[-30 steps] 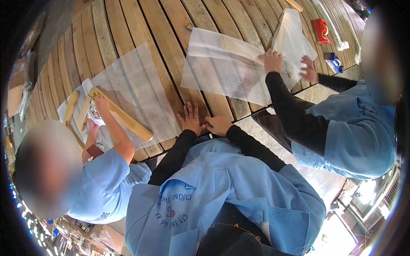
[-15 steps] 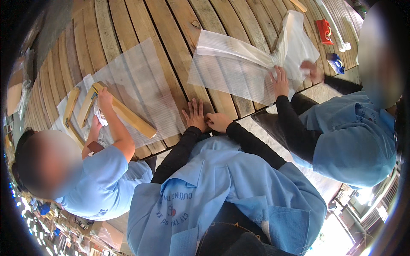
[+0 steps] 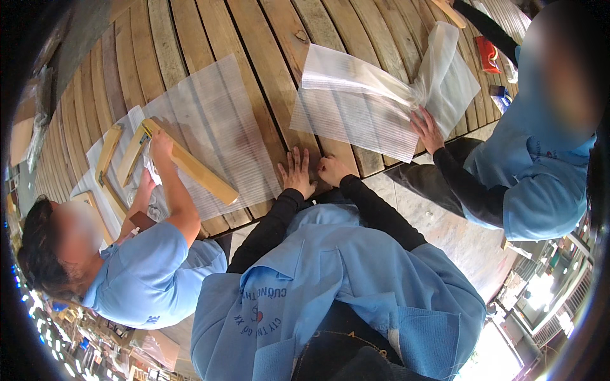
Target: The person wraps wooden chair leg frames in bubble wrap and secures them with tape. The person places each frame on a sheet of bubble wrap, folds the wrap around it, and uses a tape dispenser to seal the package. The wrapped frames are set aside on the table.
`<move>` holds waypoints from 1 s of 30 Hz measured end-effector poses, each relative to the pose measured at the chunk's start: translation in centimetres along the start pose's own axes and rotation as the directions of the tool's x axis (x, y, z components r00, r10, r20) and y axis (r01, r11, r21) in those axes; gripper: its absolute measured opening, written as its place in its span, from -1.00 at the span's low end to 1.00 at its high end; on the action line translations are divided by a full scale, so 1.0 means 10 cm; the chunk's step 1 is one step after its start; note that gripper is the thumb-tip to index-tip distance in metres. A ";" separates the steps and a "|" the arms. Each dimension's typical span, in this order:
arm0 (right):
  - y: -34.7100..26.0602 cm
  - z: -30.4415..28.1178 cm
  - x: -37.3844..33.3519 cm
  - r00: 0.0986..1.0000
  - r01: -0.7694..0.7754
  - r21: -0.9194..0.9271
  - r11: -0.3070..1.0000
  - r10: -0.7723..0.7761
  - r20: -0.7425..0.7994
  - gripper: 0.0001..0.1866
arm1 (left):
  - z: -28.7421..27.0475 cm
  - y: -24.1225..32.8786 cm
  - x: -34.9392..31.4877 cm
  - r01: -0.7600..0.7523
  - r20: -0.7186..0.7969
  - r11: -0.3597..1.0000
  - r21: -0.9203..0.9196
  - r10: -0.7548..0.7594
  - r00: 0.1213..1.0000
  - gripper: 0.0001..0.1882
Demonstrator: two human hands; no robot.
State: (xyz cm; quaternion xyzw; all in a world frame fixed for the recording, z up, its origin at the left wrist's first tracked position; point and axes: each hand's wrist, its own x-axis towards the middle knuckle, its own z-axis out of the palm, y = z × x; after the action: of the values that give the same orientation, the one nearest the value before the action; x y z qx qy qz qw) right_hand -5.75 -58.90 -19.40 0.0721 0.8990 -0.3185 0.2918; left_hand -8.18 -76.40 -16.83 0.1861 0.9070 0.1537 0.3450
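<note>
At the table's (image 3: 279,51) near edge: my left hand (image 3: 296,174), fingers spread, beside one translucent sheet (image 3: 213,114); my right hand (image 3: 332,171) curled, grip unclear, nearer the second sheet (image 3: 349,111), its long side slanting rightward to that edge.

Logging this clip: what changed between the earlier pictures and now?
The right hand moved right, leaving a gap beside the left hand. The co-worker at right moved one arm away from the plastic sheet toward the wood strip. The left hand stayed flat on the table, the left co-worker's hand on the wooden bar.
</note>
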 end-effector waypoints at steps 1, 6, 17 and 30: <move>0.00 0.00 0.01 1.000 0.001 0.004 1.000 -0.001 -0.005 -0.79 | -0.01 0.00 -0.01 -0.002 0.006 1.000 -0.004 0.002 1.000 0.30; -0.04 -0.01 0.02 1.000 -0.007 0.029 1.000 0.007 -0.027 -0.79 | -0.05 -0.02 -0.01 -0.028 0.021 0.999 -0.025 0.028 0.999 0.30; -0.01 0.03 0.07 0.999 -0.032 0.012 0.999 0.032 -0.037 -0.83 | 0.00 -0.11 0.03 -0.097 0.002 0.991 -0.091 0.098 0.995 0.28; -0.15 0.18 0.08 0.986 -0.007 -0.112 0.994 -0.012 -0.165 -0.74 | -0.39 -0.88 -0.21 -0.217 -0.279 0.692 -0.688 0.024 0.960 -0.57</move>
State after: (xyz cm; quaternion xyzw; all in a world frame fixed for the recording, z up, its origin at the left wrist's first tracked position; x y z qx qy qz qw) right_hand -6.00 -61.23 -20.20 0.0807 0.9367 -0.2605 0.2194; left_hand -11.46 -85.70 -16.42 0.0772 0.7980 0.5368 0.2629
